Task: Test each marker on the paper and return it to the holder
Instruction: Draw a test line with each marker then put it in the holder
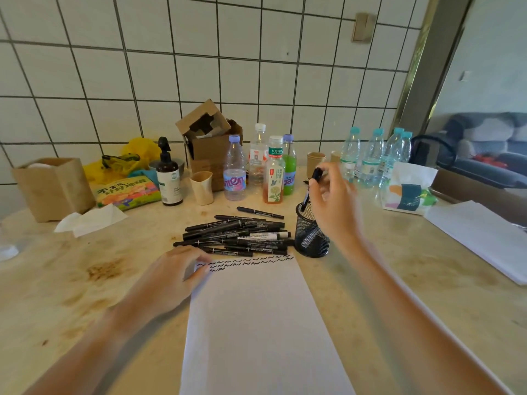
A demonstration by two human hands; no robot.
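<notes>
A white sheet of paper (256, 323) lies in front of me with black squiggles along its top edge. Beyond it sits a pile of several black markers (236, 235). A black mesh holder (310, 235) stands to the right of the pile. My right hand (335, 201) pinches one black marker (309, 189) upright, its lower end at the holder's rim. My left hand (176, 269) rests flat on the paper's upper left corner, fingers straight, just below the pile.
Bottles (273, 169), paper cups (202, 187), a brown pump bottle (168, 175), a cardboard box (211, 138) and a paper bag (54, 186) crowd the back of the table. Several water bottles (370, 155), a tissue pack (407, 189) and spare sheets (482, 238) lie right.
</notes>
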